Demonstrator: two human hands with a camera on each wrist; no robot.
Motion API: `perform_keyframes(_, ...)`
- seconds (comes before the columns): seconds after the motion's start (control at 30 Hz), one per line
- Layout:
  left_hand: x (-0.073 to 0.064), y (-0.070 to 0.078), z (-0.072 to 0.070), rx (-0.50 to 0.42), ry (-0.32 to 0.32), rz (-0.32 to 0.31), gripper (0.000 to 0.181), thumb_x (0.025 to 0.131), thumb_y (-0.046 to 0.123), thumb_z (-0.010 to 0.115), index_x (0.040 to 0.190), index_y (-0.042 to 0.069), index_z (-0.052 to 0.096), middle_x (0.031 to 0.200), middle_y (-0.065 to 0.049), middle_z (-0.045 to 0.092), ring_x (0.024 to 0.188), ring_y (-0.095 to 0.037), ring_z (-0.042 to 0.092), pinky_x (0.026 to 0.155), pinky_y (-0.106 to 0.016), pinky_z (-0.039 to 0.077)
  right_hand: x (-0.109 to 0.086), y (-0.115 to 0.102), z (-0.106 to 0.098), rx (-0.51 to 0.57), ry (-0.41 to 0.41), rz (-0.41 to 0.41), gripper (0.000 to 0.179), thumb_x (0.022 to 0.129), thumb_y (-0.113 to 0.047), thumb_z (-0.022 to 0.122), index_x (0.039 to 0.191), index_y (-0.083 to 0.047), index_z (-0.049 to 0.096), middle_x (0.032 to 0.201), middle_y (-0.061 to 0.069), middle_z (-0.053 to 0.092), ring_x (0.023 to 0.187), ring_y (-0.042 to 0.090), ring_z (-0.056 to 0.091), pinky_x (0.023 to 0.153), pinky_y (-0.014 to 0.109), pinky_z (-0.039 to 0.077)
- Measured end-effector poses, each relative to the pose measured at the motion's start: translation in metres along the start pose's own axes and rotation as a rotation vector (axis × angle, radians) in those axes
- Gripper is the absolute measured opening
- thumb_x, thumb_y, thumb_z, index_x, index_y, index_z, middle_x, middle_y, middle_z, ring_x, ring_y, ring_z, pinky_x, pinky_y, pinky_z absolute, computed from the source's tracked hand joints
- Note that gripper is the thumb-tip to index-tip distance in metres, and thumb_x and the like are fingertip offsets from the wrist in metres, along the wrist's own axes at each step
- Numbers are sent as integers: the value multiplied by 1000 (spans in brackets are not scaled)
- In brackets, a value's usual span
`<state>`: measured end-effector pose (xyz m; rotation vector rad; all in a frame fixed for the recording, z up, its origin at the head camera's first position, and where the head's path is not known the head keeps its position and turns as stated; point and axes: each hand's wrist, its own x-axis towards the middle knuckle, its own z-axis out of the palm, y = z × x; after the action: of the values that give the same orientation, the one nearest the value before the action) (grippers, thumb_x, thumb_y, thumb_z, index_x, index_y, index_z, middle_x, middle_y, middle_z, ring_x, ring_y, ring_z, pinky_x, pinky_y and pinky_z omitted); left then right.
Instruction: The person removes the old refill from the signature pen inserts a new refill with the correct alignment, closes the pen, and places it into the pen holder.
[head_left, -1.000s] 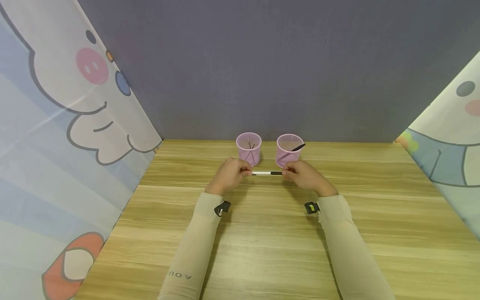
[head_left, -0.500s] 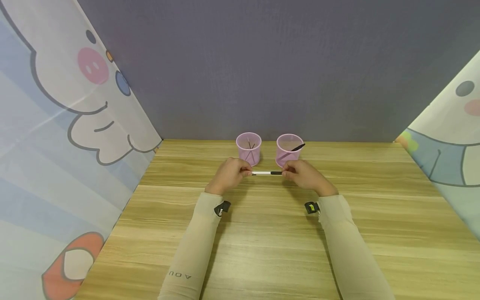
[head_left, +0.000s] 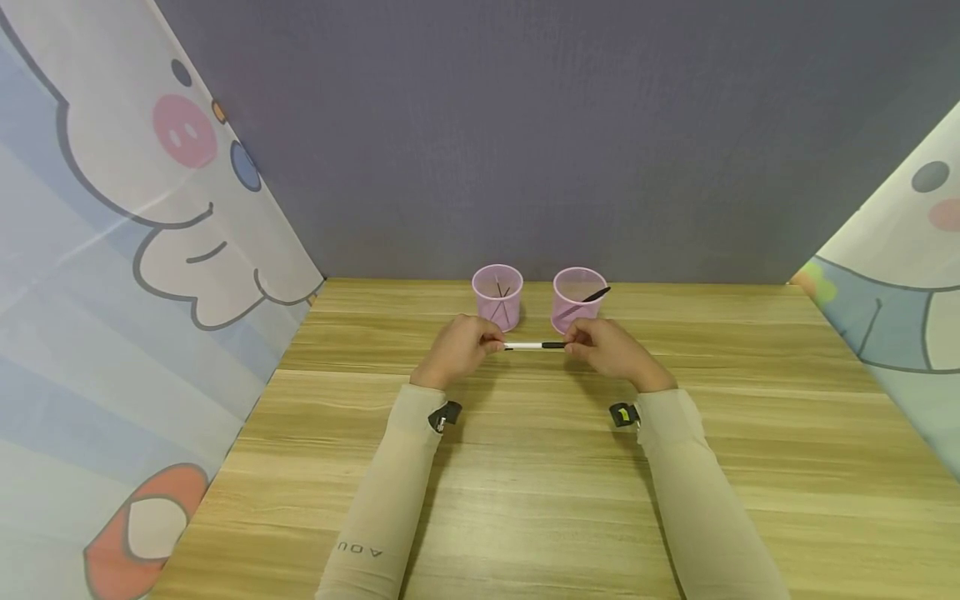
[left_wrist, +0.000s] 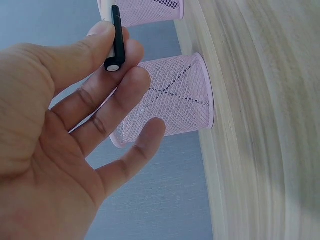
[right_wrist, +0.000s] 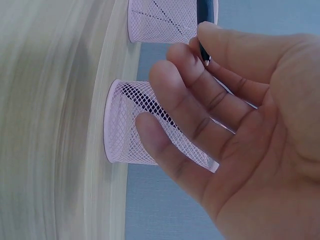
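Observation:
A pen [head_left: 525,345] with a white barrel and a black grip section is held level between both hands, in front of two pink mesh cups. My left hand [head_left: 462,348] pinches its clip end between thumb and fingers; the black clip [left_wrist: 118,40] shows in the left wrist view. At the other end, my right hand [head_left: 609,354] pinches the black grip, and the metal writing tip [right_wrist: 207,62] pokes out past the fingers in the right wrist view. On both hands the lower fingers are spread away from the pen.
The left mesh cup [head_left: 486,312] holds thin dark sticks that cross each other. A black pen [head_left: 597,295] leans in the right mesh cup [head_left: 562,315]. Both cups stand on the wooden table [head_left: 525,500], near the grey wall [head_left: 525,142] behind. Cartoon-printed curtains [head_left: 112,333] hang at the sides.

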<state>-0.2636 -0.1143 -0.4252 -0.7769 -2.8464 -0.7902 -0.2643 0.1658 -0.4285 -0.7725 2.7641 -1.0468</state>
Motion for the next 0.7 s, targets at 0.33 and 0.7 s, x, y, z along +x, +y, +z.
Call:
perform_keyframes(0.33, 1, -1, 1, -2, 0, 4, 7, 92, 15, 75, 95, 10, 80, 88, -2, 78, 78, -11, 68, 75, -29, 57, -1, -1, -1, -6, 3, 9, 5, 94, -4, 69, 97, -2, 65, 86, 10, 70, 79, 18, 61, 73, 33, 51)
perform_keyframes(0.7, 0, 0, 0, -15, -9, -7, 8, 92, 16, 75, 96, 9, 80, 90, -3, 79, 78, -11, 68, 75, -29, 57, -1, 0, 0, -15, 5, 12, 4, 94, -3, 68, 96, -4, 65, 86, 7, 69, 80, 18, 62, 75, 34, 51)
